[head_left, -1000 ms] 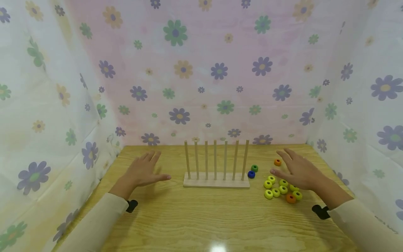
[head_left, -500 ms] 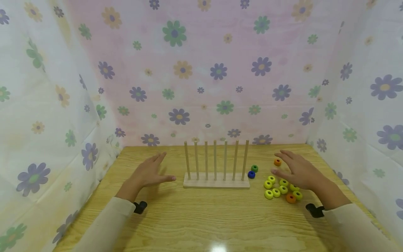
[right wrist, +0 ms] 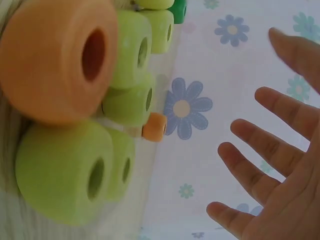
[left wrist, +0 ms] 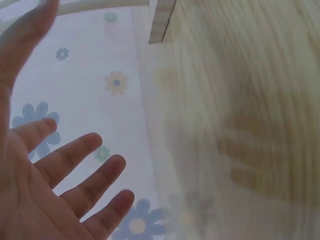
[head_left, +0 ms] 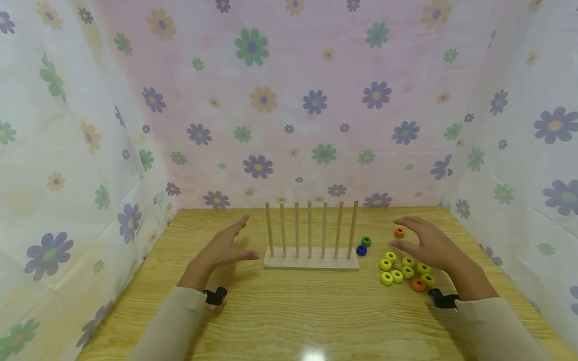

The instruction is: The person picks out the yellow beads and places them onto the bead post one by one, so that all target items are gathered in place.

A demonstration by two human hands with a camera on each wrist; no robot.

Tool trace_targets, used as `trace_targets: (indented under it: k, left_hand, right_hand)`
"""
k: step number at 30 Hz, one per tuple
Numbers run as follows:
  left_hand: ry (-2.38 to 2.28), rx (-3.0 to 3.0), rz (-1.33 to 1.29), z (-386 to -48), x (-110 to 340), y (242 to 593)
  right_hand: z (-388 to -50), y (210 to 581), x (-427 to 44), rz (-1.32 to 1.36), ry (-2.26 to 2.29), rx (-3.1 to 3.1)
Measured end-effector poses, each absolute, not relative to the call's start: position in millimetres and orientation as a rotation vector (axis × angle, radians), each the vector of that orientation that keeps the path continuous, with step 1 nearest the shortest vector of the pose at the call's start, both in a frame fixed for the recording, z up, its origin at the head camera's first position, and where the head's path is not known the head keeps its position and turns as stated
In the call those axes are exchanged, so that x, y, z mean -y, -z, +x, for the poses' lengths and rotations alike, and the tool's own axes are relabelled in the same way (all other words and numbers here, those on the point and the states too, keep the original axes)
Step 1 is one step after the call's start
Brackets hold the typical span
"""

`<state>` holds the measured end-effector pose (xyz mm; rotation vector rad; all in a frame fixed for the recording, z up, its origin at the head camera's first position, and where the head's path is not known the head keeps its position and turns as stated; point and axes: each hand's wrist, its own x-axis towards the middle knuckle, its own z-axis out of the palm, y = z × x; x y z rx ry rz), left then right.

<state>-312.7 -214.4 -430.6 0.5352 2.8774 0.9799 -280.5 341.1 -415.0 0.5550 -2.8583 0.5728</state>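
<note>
A wooden rack with several upright pegs stands mid-table. My left hand hovers just left of it, fingers spread, holding nothing; the left wrist view shows its bare palm and part of the rack's base. On the right, my right hand is held above several yellow beads, its fingers apart and nothing in them. An orange bead lies among the yellow ones, and another orange bead lies farther back. Beside the rack's right end sit a green bead and a blue bead.
The wooden table ends at a flowered cloth behind, with more cloth along both sides. Black wrist cameras are strapped under both wrists. Light glares off the table's near edge.
My left hand has moved right, closer to the rack. My right forearm has swung slightly inward while the hand stays over the beads. Rack and beads have not moved.
</note>
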Motion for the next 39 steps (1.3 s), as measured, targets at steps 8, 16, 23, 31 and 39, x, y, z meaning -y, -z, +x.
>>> trace_targets:
  k: [8,16,23,31,39]
  left_hand:
    - [-1.101,-2.764,0.527,-312.8,198.9,444.0]
    - [-1.215,-2.658,0.536,-309.2,191.5,452.8]
    - [-1.206,-2.660,0.554,-310.6,184.9,461.2]
    - [-1.130,-2.664,0.604,-307.7,179.8,456.7]
    - [-1.009,-2.692,0.645,-307.2,175.8,457.5]
  right_hand:
    - [-282.2,429.4,-343.4,0.544,-0.764,2.855]
    - [-284.3,439.2,-343.1,0.560,-0.879,2.885]
    - [-284.8,446.0,-345.8,0.559,-0.893,2.939]
    - [-286.0,448.1,-345.2,0.577,-0.924,2.974]
    - [-285.2,447.9,-344.9,0.600,-1.017,2.987]
